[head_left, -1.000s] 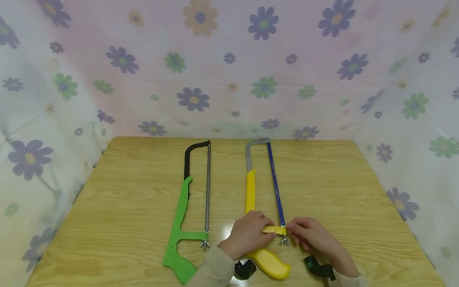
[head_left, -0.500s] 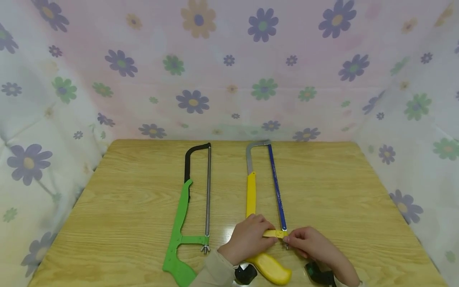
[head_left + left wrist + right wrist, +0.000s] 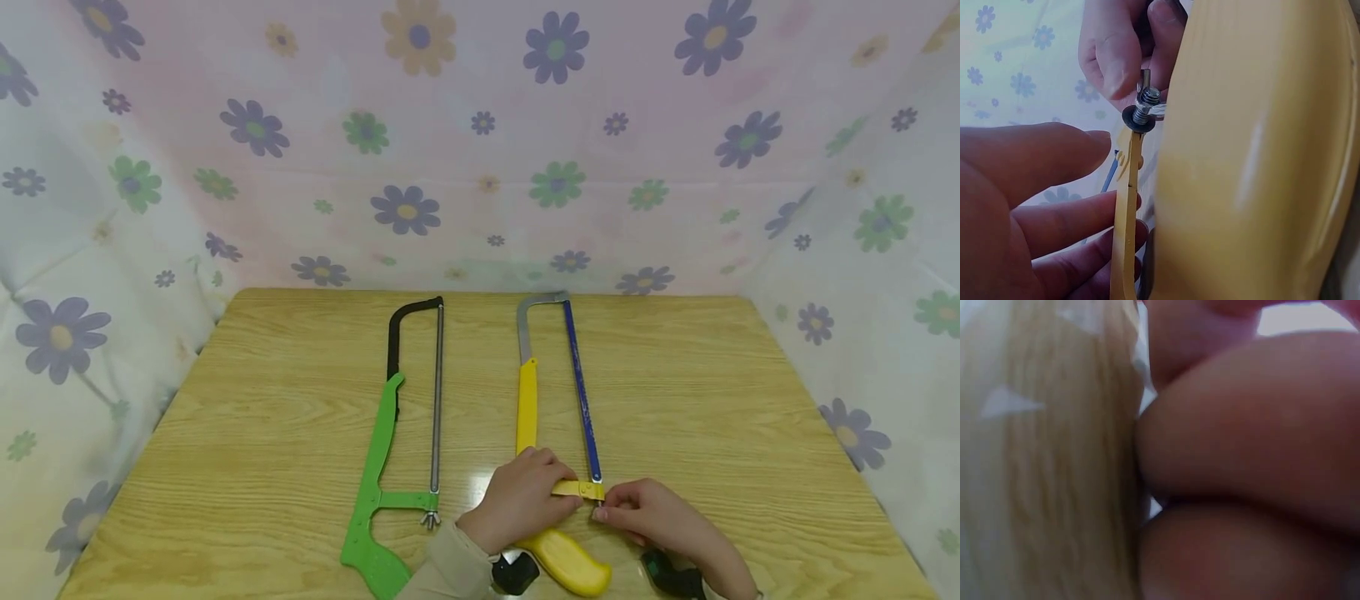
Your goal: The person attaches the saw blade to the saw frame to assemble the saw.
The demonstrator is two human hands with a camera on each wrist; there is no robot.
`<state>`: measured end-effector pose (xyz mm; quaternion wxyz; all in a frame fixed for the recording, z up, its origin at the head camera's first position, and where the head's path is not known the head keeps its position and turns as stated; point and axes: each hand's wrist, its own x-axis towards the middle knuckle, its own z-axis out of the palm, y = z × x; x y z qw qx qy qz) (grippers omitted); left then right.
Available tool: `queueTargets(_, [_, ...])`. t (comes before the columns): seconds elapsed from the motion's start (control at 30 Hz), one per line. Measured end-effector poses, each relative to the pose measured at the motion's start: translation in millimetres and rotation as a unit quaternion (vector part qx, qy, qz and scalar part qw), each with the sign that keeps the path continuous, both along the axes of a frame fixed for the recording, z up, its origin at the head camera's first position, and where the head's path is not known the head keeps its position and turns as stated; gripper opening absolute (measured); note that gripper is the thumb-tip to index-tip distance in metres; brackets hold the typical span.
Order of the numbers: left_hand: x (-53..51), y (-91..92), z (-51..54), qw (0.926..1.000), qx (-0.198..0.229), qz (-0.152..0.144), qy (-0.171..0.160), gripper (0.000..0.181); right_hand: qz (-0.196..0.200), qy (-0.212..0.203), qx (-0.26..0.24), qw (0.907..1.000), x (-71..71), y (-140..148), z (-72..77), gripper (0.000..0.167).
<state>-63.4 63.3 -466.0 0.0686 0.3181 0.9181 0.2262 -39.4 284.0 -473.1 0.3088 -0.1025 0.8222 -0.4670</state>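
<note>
A yellow hacksaw (image 3: 527, 404) with a blue blade (image 3: 582, 392) lies on the table. My left hand (image 3: 513, 502) grips its frame near the yellow crossbar (image 3: 576, 489); in the left wrist view the fingers go behind that bar and the thumb stays in front. At the bar's end my right hand (image 3: 656, 515) pinches the wing nut (image 3: 1159, 110), which sits on a threaded bolt (image 3: 1142, 115) above a dark washer (image 3: 1132, 119). The right wrist view is filled by blurred curled fingers (image 3: 1254, 431), hiding the nut.
To the left lies a green hacksaw (image 3: 381, 442) with a grey blade (image 3: 437, 400) and its own wing nut (image 3: 431, 519). The wood-grain table (image 3: 285, 400) is enclosed by flowered cloth (image 3: 465, 158). Black wrist devices (image 3: 516, 573) show near both sleeves.
My right hand has moved from beside the crossbar's end slightly down and toward me, onto the wing nut. The left hand keeps its hold; the camera has shifted slightly.
</note>
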Motion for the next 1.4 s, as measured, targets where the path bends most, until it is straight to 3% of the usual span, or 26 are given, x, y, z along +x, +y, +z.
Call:
queueTargets(0.3, [-0.9,0.5,-1.3,1.0,0.001,0.0,0.006,0.028,0.0,0.003,-0.01,0.9999,-2.6,4.0,-3.1,0.025])
queueTargets(0.6, [-2.1,1.7,-1.9,1.0,-0.001,0.002,0.003,0.027,-0.026,-0.009,-0.021,0.9994,-4.1,7.6,-6.3,0.025])
queueTargets(0.87, [0.4,1.2,-1.9,1.0,-0.001,-0.001,0.004,0.026,-0.04,-0.011,-0.005,0.9991,-1.2,6.5,-7.4,0.025])
queueTargets(1.4, [-0.5,-0.2,-0.2,1.0,-0.003,0.001,-0.003,0.026,-0.013,0.02,0.005,0.9997,-3.9,6.3,-5.4,0.026])
